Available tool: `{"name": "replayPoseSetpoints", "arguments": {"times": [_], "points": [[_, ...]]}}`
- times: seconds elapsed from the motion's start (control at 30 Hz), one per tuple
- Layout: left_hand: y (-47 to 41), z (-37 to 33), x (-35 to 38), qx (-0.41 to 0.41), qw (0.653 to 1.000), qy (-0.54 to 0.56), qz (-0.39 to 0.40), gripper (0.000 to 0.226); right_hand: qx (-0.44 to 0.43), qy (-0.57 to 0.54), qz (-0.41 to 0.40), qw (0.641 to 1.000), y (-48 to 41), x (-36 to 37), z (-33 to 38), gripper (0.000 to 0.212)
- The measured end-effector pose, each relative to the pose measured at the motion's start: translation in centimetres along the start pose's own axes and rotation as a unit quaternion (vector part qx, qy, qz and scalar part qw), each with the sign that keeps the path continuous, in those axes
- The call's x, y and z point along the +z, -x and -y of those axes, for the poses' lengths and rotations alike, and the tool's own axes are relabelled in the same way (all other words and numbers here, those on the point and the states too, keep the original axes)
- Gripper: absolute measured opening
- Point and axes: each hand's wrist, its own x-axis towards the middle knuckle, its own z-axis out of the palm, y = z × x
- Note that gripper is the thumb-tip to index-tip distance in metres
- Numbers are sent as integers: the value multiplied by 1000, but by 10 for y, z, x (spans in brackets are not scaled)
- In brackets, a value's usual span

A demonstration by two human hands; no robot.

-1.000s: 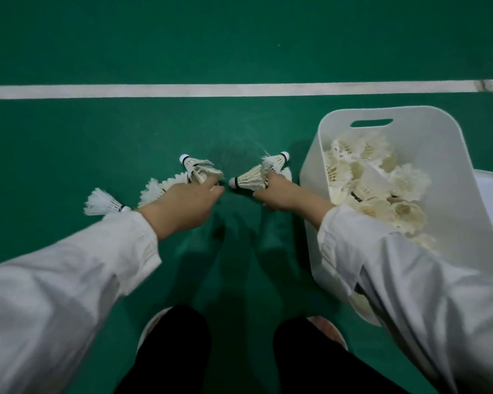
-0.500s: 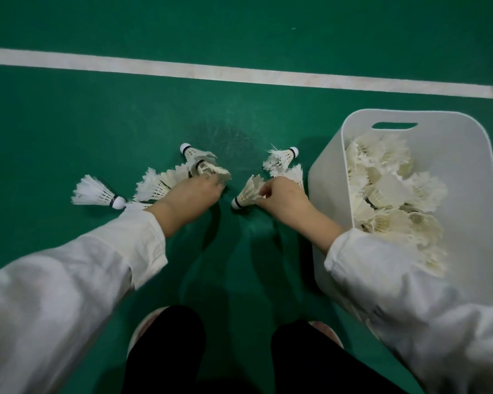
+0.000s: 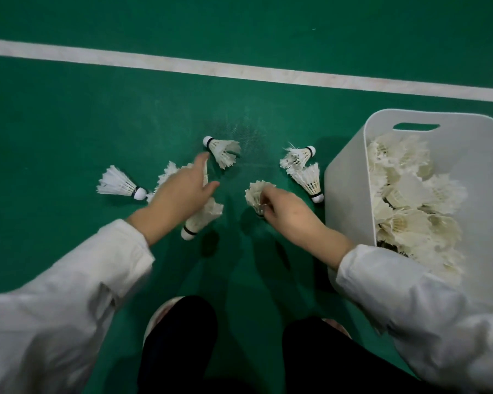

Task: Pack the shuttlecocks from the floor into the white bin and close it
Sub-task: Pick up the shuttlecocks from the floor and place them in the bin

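The white bin (image 3: pixel 350 177) stands open on the green court floor (image 3: pixel 69 123), just beyond the right forearm, and holds a loose heap of feather shuttlecocks (image 3: pixel 410 200) piled against its far and right walls; a slot handle (image 3: pixel 416 127) is cut in the far wall.

The right hand (image 3: pixel 285 209) pinches one shuttlecock (image 3: pixel 257 193) by its cork end between thumb and fingertips, the feather skirt fanning up and away from the palm. Two more shuttlecocks lie touching each other between that grip and the bin: one (image 3: pixel 298 156) farther off, one (image 3: pixel 309 179) nearer, cork toward the person.

The left hand (image 3: pixel 182 191) is spread, fingers reaching forward, and grips nothing that can be seen. Just past its fingertips lies a shuttlecock (image 3: pixel 222 149) with its cork pointing away. Under the heel of the hand lies another (image 3: pixel 201 218), cork toward the person. Outward of the hand a further one (image 3: pixel 120 184) lies well clear of the fingers, and more feathers (image 3: pixel 167 173) show partly hidden behind the knuckles.

Compared with half a second ago, the left hand has opened from a closed reach over the cluster, and the right hand has turned its shuttlecock so the skirt now faces up rather than lying flat toward the left.
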Motion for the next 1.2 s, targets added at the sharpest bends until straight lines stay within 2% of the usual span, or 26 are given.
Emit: {"name": "replayPoseSetpoints", "arguments": {"times": [0.07,0.13,0.27,0.37,0.53,0.63,0.77,0.87,0.97,1.07,1.2], "points": [[-14,15,-2,-82,997,7,4,58,-11,21,21,1000,3,5,-2,14],[-20,25,2,-114,993,-22,36,46,-11,37,31,999,6,8,-5,16],[-9,24,16,-41,989,-119,74,23,-2,29,19,999,9,7,-11,18],[5,22,21,-11,984,-154,92,20,4,32,19,999,12,9,-13,19],[28,6,14,29,987,-139,76,26,-11,28,0,1000,21,5,-10,18],[41,-15,-4,53,986,-150,45,31,-51,-39,-45,997,38,-12,-3,13],[67,-45,-34,105,986,-128,-24,34,-99,-157,-175,967,99,-60,6,11],[83,-71,-50,170,974,-117,-91,39,-51,-175,-288,940,156,-95,-18,12],[86,-104,-58,235,956,-132,-115,36,53,-198,-355,912,194,-111,-62,20],[84,-146,-60,307,933,-146,-120,33,154,-207,-366,894,214,-111,-98,11],[77,-192,-58,385,898,-184,-111,32,187,-180,-365,894,223,-108,-116,7]]}}
